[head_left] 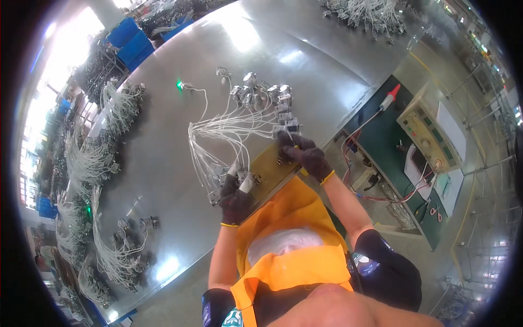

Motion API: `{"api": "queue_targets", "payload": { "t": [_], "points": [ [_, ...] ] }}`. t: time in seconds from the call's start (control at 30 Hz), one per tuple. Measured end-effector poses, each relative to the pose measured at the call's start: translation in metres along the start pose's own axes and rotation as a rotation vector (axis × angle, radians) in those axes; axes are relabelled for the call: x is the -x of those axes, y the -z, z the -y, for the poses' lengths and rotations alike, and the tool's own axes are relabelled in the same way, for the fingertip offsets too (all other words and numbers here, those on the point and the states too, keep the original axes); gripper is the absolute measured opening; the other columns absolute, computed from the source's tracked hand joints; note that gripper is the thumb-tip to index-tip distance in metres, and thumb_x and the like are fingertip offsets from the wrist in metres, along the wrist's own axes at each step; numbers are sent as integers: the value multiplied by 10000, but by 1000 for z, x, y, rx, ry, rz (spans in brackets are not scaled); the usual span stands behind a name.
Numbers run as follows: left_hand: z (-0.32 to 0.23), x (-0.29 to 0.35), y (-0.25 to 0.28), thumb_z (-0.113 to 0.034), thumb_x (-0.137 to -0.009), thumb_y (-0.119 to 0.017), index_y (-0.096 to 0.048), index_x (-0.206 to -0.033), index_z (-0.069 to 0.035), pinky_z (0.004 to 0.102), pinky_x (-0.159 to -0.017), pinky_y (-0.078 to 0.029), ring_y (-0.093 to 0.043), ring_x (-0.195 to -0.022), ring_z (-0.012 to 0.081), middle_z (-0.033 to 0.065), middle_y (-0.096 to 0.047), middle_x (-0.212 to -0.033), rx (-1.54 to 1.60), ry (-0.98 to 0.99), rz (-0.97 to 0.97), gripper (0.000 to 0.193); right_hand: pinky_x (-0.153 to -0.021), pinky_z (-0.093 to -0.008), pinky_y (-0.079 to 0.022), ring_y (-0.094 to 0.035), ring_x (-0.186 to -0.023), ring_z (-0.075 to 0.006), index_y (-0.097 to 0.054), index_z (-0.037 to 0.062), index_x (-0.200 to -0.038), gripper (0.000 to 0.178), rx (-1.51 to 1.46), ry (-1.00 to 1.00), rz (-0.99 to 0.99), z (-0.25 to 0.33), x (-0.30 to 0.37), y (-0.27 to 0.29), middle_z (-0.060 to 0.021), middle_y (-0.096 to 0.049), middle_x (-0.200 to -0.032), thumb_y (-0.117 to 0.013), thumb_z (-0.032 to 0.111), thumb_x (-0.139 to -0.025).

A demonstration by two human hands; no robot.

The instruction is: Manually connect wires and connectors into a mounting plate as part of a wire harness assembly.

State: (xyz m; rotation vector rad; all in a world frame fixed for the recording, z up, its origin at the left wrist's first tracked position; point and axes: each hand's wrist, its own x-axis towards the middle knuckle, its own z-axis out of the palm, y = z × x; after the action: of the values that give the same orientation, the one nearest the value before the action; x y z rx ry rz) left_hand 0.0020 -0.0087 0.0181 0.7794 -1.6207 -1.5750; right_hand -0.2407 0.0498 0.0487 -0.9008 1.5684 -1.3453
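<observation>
A harness of white wires [229, 131] with small metal switch parts at its ends lies spread on the steel table [163, 136]. My left hand [235, 199], in a dark glove, grips the near metal connector end [243, 180] of the harness. My right hand [305, 155], also in a dark glove, holds one of the metal parts [291, 128] at the right end of a row of similar parts [261, 92]. Both hands are over a brown board [275, 163] at the table's near edge.
Piles of similar wire harnesses [109, 240] lie along the table's left side and at the far edge [370, 11]. A beige test instrument [430, 131] with a red-tipped probe [389, 98] and red leads sits on a green bench at right. Blue bins [131, 43] stand far left.
</observation>
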Motion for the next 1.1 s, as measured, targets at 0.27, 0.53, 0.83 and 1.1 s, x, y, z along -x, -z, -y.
{"api": "queue_targets", "payload": {
  "t": [0.27,0.53,0.83,1.1],
  "points": [
    [21,-7,-26,-88,-873,-705,-560,-1280,-2,294,-838,-503,-619,-899,159,46,-650,-989,-655,-10,-212,441,-597,-183,-443,-533,-686,-33,-466,178,-1461,479,-16,-54,302,-7,14,-14,37,-670,-921,-567,184,-993],
    [25,-5,-38,-134,-857,-737,-562,-1249,-12,321,-876,-508,-623,-998,186,86,-644,-1056,-36,20,-283,447,-746,-240,-512,-621,-770,-98,-545,158,-1400,420,104,-163,332,-11,14,-7,-20,-693,-911,-579,221,-986],
    [26,-15,-33,-273,-784,-754,-562,-1160,-25,453,-680,-507,-622,-825,393,197,-618,-930,-844,-244,-187,489,-780,-408,-518,-646,-870,-344,-670,67,-1108,251,877,618,324,8,29,-36,-171,-677,-954,-607,218,-918],
    [14,-20,-41,-180,-770,-699,-555,-1115,-6,473,-639,-493,-618,-781,421,208,-616,-861,-886,-212,-130,412,-710,-441,-506,-630,-772,-355,-625,73,-1083,217,1221,551,343,21,28,-44,-173,-638,-818,-546,177,-909]
  ]
}}
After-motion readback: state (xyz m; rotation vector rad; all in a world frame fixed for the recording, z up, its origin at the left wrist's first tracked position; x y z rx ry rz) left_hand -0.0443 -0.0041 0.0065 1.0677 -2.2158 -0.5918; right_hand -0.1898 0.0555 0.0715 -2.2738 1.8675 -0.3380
